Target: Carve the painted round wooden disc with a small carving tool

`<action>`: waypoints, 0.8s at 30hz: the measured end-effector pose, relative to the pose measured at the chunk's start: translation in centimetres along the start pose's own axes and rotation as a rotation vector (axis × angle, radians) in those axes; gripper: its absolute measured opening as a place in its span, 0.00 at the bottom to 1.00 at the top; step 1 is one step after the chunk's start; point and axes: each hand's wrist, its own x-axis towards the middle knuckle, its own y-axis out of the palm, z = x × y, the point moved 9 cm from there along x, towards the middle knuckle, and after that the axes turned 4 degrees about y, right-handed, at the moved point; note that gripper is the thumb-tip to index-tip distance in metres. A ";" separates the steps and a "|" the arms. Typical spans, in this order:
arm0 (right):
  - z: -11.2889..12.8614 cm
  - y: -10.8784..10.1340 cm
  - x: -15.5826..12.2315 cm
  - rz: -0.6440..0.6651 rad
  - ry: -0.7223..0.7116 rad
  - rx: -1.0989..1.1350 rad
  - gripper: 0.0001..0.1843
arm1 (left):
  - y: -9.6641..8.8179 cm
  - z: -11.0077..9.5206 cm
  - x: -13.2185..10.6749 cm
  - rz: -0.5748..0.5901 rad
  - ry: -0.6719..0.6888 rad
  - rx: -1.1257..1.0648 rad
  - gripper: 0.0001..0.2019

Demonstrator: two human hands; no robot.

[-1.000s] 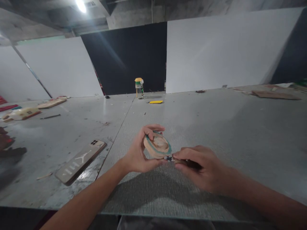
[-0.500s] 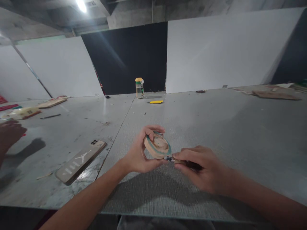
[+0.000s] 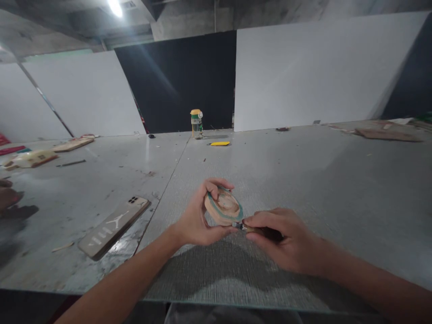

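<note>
At the lower left of the frame a phone (image 3: 114, 226) lies on the table (image 3: 303, 171). Just below centre, the left hand (image 3: 197, 220) grips a round wooden piece (image 3: 222, 208); the right hand (image 3: 283, 240) clasps a knife (image 3: 256, 229), its tip touching that piece's edge.

The left hand (image 3: 195, 220) has carried the oval wooden piece (image 3: 222, 208) slightly down and right. The right hand (image 3: 286, 240) and its small tool (image 3: 240, 225), perhaps a carving knife, sank with it. At the left edge, another person's hand (image 3: 7, 196) has drawn back.
</note>
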 end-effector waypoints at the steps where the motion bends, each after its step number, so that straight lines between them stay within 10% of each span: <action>1: 0.0 0.0 0.0 -0.002 0.000 0.010 0.03 | 0.0 0.0 0.0 -0.005 0.007 -0.004 0.27; 24: 0.8 -0.6 -0.2 -0.046 -0.091 0.076 0.07 | -0.7 -0.1 0.3 0.011 0.072 0.201 0.25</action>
